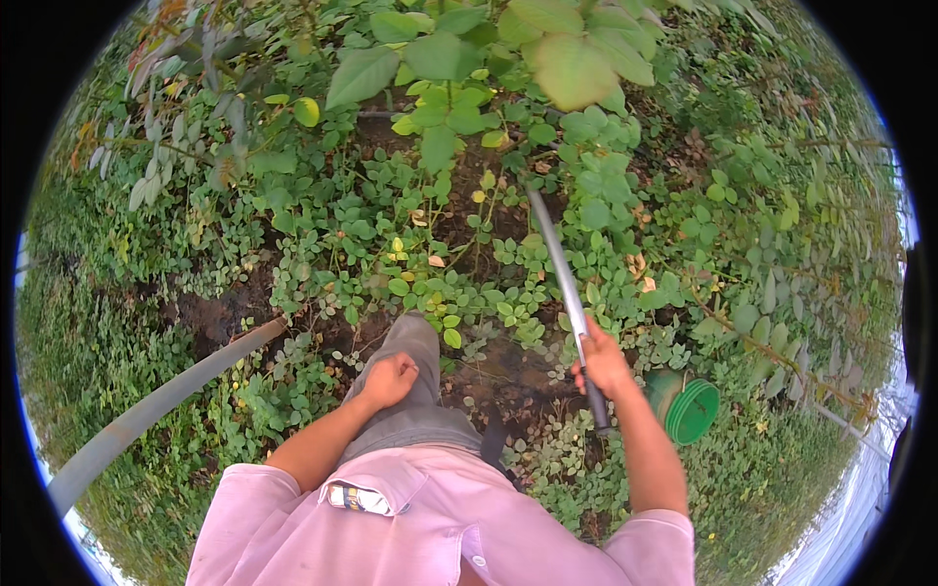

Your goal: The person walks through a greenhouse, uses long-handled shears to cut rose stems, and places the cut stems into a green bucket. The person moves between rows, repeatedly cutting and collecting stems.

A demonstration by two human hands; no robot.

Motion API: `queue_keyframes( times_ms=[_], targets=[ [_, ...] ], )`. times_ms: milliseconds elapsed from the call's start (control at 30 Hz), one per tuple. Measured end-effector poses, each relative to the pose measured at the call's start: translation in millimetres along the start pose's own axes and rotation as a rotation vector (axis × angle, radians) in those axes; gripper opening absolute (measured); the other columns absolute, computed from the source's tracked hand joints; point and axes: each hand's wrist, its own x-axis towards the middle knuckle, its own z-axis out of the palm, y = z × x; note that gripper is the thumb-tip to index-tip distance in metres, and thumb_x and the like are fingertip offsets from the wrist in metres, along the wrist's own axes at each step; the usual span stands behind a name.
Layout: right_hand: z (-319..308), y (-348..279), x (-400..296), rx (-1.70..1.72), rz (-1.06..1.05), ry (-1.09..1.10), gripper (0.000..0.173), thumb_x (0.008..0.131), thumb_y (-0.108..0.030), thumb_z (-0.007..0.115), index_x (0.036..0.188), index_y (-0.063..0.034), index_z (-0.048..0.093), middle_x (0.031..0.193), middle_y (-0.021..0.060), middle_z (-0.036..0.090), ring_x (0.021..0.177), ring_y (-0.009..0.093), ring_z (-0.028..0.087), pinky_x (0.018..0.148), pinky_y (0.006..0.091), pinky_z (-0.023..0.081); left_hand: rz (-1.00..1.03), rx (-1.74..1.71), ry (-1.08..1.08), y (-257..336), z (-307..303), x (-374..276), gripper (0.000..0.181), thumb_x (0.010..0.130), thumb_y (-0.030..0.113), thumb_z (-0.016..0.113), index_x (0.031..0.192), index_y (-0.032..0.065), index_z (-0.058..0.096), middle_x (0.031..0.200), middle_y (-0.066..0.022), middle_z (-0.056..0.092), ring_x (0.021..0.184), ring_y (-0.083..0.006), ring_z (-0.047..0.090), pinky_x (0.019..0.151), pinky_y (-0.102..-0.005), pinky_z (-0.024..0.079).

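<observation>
My right hand (605,360) is wrapped around the dark grip of a silver metal-handled tool (563,271). The tool's shaft slants up and away from me, and its far end disappears among the leaves of low rose-like bushes (469,286). Curled fingers on my left hand (390,379) rest on my grey-trousered leg (414,351), with nothing visible in them. Just beyond my right forearm is a green bucket (692,412), its round mouth towards me and part of its side behind the arm.
A thick grey post (168,399) stands at the left, looking bent by the lens. Taller leafy stems (440,80) reach close at the top, and a thorny-looking branch (769,351) crosses the right side. Bare brown soil (506,373) shows between the plants, with a dark pipe (377,114) farther off.
</observation>
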Motion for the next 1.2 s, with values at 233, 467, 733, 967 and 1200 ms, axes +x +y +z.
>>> queue_keyframes(
  times_ms=[233,467,733,967,1200],
  targets=[
    [31,125,86,0.034,-0.080,0.162,0.053,0.102,-0.026,0.049,0.151,-0.0162,0.033,0.067,0.0065,0.058,0.054,0.016,0.057,0.046,0.0308,0.048,0.007,0.124,-0.072,9,-13,-1,0.023,0.086,0.028,0.060,0.091,0.0053,0.066,0.079,-0.0176,0.067,0.078,-0.0360,0.066,0.072,-0.0452,0.051],
    [39,116,142,-0.390,-0.426,0.578,0.048,0.086,-0.028,0.070,0.125,-0.0030,0.059,0.075,0.0100,0.066,0.059,0.017,0.063,0.050,0.0347,0.048,0.021,0.103,-0.038,5,-18,2,0.024,0.086,0.027,0.062,0.092,0.0034,0.065,0.076,-0.0157,0.066,0.073,-0.0313,0.066,0.068,-0.0417,0.051],
    [32,92,91,0.023,-0.213,0.378,0.043,0.086,-0.030,0.070,0.117,-0.0004,0.063,0.074,0.0124,0.065,0.058,0.025,0.060,0.054,0.0360,0.047,0.031,0.091,-0.005,-4,-12,5,0.024,0.087,0.025,0.063,0.091,0.0024,0.065,0.076,-0.0146,0.066,0.071,-0.0280,0.066,0.067,-0.0390,0.051],
    [-18,68,46,-0.588,-0.285,0.539,0.061,0.088,-0.032,0.065,0.144,-0.0169,0.046,0.101,0.0245,0.068,0.093,0.042,0.065,0.082,0.0489,0.051,0.009,0.125,-0.038,4,-18,5,0.024,0.086,0.028,0.061,0.090,0.0038,0.064,0.080,-0.0165,0.067,0.078,-0.0339,0.066,0.072,-0.0431,0.052],
    [-58,30,66,-0.785,-0.421,0.500,0.060,0.089,-0.030,0.063,0.145,-0.0180,0.044,0.094,0.0244,0.068,0.088,0.043,0.064,0.079,0.0506,0.052,0.012,0.101,-0.017,5,-23,2,0.022,0.085,0.026,0.063,0.090,0.0046,0.065,0.082,-0.0175,0.068,0.079,-0.0343,0.067,0.073,-0.0433,0.052]
  ],
)
